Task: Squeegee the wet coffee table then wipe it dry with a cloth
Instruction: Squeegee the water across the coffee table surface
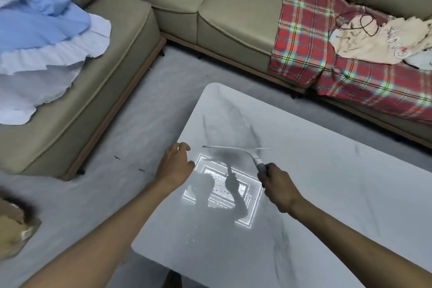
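Head camera, what's gripped?
— The right hand [279, 184] curls round the squeegee [238, 151] handle. The blade is just ahead of it, over the glossy coffee table [327, 194]. The left hand [174, 166] is relaxed, left of the grip.
— Beyond?
— Grey floor [152, 105], beige sofa [233, 18], plaid blanket [315, 54].

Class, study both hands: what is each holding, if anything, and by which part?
The right hand grips the squeegee by its handle, blade out over the coffee table. The left hand holds nothing, fingers loose by the table's edge.

Left hand [175, 162] outstretched, fingers loose, right hand [278, 186] gripping squeegee [257, 162]
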The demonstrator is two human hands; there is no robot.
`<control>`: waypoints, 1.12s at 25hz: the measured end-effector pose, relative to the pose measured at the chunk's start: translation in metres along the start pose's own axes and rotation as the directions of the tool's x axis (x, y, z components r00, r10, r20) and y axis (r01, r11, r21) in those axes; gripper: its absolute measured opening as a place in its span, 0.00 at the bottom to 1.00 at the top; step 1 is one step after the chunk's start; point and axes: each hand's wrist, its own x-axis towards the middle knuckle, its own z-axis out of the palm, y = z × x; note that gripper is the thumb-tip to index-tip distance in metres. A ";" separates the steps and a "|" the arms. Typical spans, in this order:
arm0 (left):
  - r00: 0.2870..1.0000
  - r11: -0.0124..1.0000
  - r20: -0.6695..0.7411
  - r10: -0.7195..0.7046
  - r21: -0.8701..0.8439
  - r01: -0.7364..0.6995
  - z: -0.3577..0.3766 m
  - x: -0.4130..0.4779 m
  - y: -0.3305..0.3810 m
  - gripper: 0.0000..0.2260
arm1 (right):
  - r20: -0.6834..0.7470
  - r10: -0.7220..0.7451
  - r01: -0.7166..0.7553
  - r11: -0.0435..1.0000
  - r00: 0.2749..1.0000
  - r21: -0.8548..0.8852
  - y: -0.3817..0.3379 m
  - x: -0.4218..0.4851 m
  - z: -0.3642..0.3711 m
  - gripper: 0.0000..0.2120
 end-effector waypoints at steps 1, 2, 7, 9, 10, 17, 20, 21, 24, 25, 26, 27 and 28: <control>1.000 1.000 0.026 0.002 0.015 -0.002 0.012 0.028 -0.014 0.20 | -0.045 -0.025 0.023 0.999 0.999 -0.042 -0.007 0.028 0.008 0.16; 0.999 0.999 0.036 0.014 0.030 -0.015 0.023 0.053 -0.027 0.23 | -0.099 -0.069 0.060 0.994 0.993 -0.090 -0.018 0.058 0.013 0.14; 0.992 0.996 0.100 0.081 0.040 -0.086 0.068 0.128 -0.070 0.28 | -0.201 -0.160 0.140 0.984 0.966 -0.109 -0.090 0.209 0.027 0.15; 0.987 0.997 0.142 0.079 -0.033 -0.075 0.085 0.138 -0.078 0.26 | -0.239 -0.150 0.122 0.984 0.959 -0.128 -0.106 0.251 0.037 0.13; 0.984 0.996 0.161 0.074 -0.064 -0.065 0.091 0.140 -0.079 0.25 | -0.250 -0.147 0.113 0.983 0.957 -0.146 -0.110 0.265 0.042 0.12; 0.956 0.997 0.295 0.011 0.068 -0.032 0.103 0.155 -0.073 0.29 | -0.202 -0.202 0.109 0.912 0.958 -0.396 -0.091 0.271 0.068 0.20; 0.935 0.993 0.355 -0.010 0.111 -0.032 0.098 0.156 -0.070 0.30 | -0.135 -0.226 0.146 0.888 0.965 -0.437 -0.052 0.227 0.074 0.23; 0.928 0.993 0.372 -0.015 0.113 -0.029 0.095 0.156 -0.069 0.30 | -0.112 -0.214 0.144 0.885 0.970 -0.443 -0.039 0.209 0.074 0.24; 0.912 0.995 0.408 -0.037 0.097 -0.003 0.085 0.158 -0.065 0.28 | -0.036 -0.118 0.089 0.887 0.992 -0.453 -0.010 0.160 0.063 0.24; 0.906 0.996 0.421 -0.043 0.088 0.006 0.081 0.159 -0.063 0.28 | -0.012 -0.092 0.076 0.883 0.996 -0.462 -0.006 0.149 0.056 0.23; 0.900 0.997 0.434 -0.047 0.079 0.014 0.079 0.159 -0.062 0.27 | -0.003 -0.089 0.077 0.875 0.996 -0.478 -0.007 0.144 0.048 0.22; 0.894 0.997 0.445 -0.050 0.073 0.020 0.078 0.159 -0.060 0.27 | -0.019 -0.109 0.086 0.867 0.994 -0.491 -0.009 0.147 0.039 0.21; 0.891 0.997 0.451 -0.052 0.068 0.024 0.077 0.159 -0.059 0.27 | -0.057 -0.142 0.096 0.867 0.988 -0.488 -0.013 0.157 0.030 0.20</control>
